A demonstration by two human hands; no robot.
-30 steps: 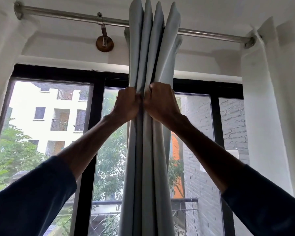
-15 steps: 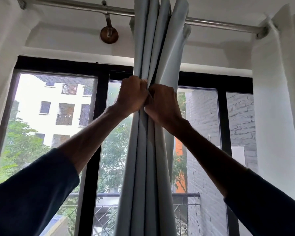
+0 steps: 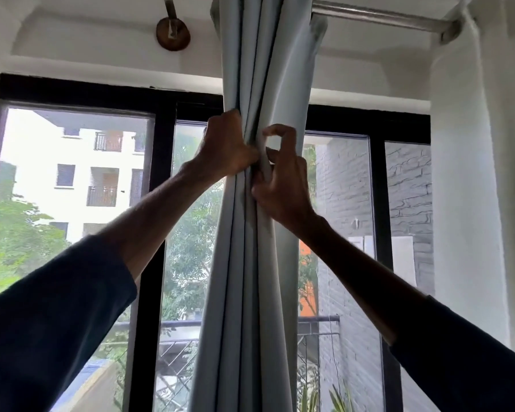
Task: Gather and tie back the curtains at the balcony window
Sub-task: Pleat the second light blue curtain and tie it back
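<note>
Pale grey-blue cloth, one item: the curtain point(image 3: 268, 69), gathered into a narrow bundle of upright folds. It hangs from the steel rod point(image 3: 381, 16) at the top of my view and runs down past the bottom edge, in front of the middle of the black window frame point(image 3: 158, 203).

Item, left hand point(image 3: 225, 147): raised to the bundle just below the top rail of the frame, fingers curled tight round the left-side folds in a fist. The back of the hand faces me, so I cannot see the fingertips themselves.

Item, right hand point(image 3: 283, 185): touching the left hand, set slightly lower on the right side of the bundle. The thumb and lower fingers pinch one fold (a thin ridge of cloth stands out between them). The index finger point(image 3: 280, 131) is lifted and hooked above the rest, and I cannot tell whether its tip touches the cloth.

Item, sleeves point(image 3: 57, 307): dark navy, both ending at mid-forearm.

Fittings: round brown wall bracket point(image 3: 173, 34), left of the curtain, carrying the rod; white wall column point(image 3: 464, 203) at the right.

Beyond the glass: balcony railing point(image 3: 318, 319), grey brick wall point(image 3: 345, 188) to the right, pale apartment block point(image 3: 81, 179) and green trees point(image 3: 18, 233) to the left.
</note>
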